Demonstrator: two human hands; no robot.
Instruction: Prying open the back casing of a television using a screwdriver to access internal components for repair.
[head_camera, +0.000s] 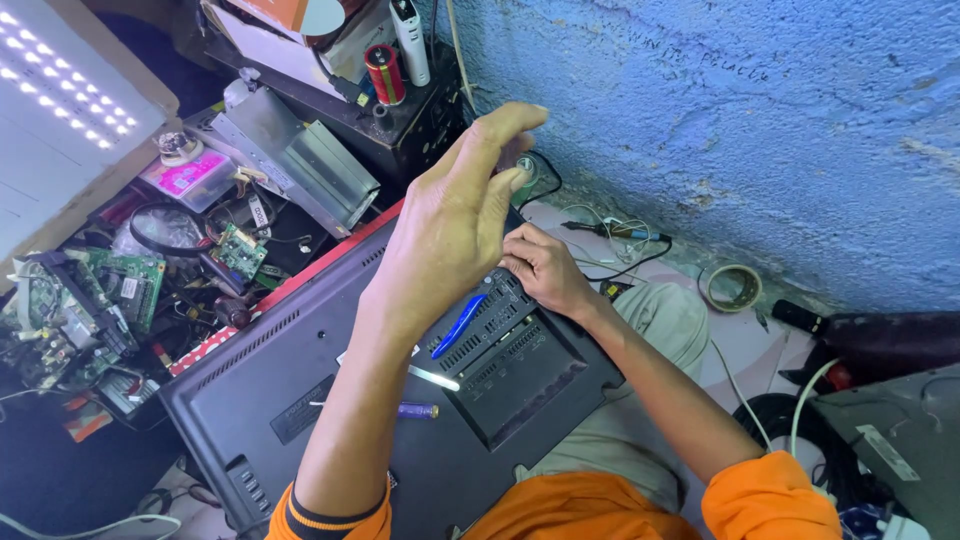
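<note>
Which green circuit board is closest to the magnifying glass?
The small green circuit board, lying just right of the magnifying glass, almost touching its rim. The bigger green boards sit lower left, in the pile of parts.

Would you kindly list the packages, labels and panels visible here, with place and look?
LED panel: top left, white, rows of lit dots.
Orange box: top centre, on clutter.
Label: dark rectangle on the black television back.
Pink-labelled case: left, clear, flat.

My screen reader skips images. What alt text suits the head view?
A black television back panel lies across the person's lap; the right hand rests on its upper edge, the left hand raised above. Circuit boards clutter the left.
</note>
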